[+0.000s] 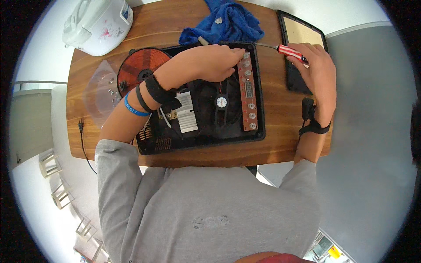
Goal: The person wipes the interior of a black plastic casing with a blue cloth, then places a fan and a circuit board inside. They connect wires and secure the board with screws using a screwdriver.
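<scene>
My right hand (316, 72) is closed round the red-and-white striped handle of a screwdriver (290, 53). Its thin shaft points left, and the tip lies by the far right corner of an opened black induction cooker housing (262, 105). Over the housing, my left hand (212, 61) has its fingers bent together at the far end of a reddish control board (248, 94); whatever they pinch is hidden. Inside the housing are a small fan (222, 102) and a silver finned heat sink (187, 115). A copper-coloured coil (142, 65) sits at its far left, partly behind my left forearm.
A blue cloth (228, 22) lies behind the housing. Far left stands a white rice cooker (98, 26); nearer is a clear plastic tray (101, 94) with small screws. A black-framed panel (302, 33) lies at the far right. A plugged cord (81, 131) hangs over the table's left edge.
</scene>
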### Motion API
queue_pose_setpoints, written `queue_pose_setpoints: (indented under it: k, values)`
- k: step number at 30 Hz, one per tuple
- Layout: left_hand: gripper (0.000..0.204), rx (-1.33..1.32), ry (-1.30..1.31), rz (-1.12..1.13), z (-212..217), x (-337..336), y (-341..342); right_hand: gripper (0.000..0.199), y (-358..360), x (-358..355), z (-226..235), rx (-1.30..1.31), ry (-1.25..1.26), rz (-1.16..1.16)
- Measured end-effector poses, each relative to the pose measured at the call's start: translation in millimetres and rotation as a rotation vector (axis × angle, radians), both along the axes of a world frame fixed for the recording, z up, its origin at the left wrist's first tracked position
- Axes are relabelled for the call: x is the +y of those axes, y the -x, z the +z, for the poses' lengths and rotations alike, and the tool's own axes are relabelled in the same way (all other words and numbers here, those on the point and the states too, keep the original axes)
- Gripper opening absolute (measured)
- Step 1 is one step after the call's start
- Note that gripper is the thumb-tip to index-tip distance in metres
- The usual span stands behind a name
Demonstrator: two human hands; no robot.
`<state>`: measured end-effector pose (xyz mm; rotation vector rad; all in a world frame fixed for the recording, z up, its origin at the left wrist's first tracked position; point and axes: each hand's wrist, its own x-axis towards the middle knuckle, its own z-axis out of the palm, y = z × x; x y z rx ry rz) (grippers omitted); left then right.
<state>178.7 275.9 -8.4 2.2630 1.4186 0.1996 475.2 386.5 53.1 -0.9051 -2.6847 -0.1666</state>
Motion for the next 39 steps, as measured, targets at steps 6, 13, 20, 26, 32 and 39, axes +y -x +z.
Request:
queue_pose_setpoints:
  k: [6, 13, 20, 26, 32, 39]
  values:
    - [0.049, 0.022, -0.097, -0.04, -13.1, 4.9, -1.6, 0.029, 4.4, -10.0, 30.4, -0.046, -0.258, 0.15]
    - [0.055, 0.002, -0.11, -0.038, -20.0, 5.5, -1.1, 0.029, 22.5, -17.0, 47.2, -0.115, -0.225, 0.241]
    - [0.057, 0.028, -0.088, -0.001, -14.7, 4.2, -4.1, 0.027, 33.1, -18.3, 47.6, -0.121, -0.204, 0.238]
    - [0.058, 0.036, -0.09, -0.001, -11.9, 1.0, -3.8, 0.027, 35.2, -15.5, 49.7, -0.149, -0.202, 0.248]
    - [0.058, 0.007, -0.163, -0.03, -20.2, 3.2, -1.3, 0.025, 39.1, -16.0, 50.1, -0.154, -0.181, 0.264]
    - [0.058, 0.029, -0.146, -0.021, -17.9, 2.6, -1.9, 0.023, 39.2, -16.7, 51.5, -0.154, -0.194, 0.25]
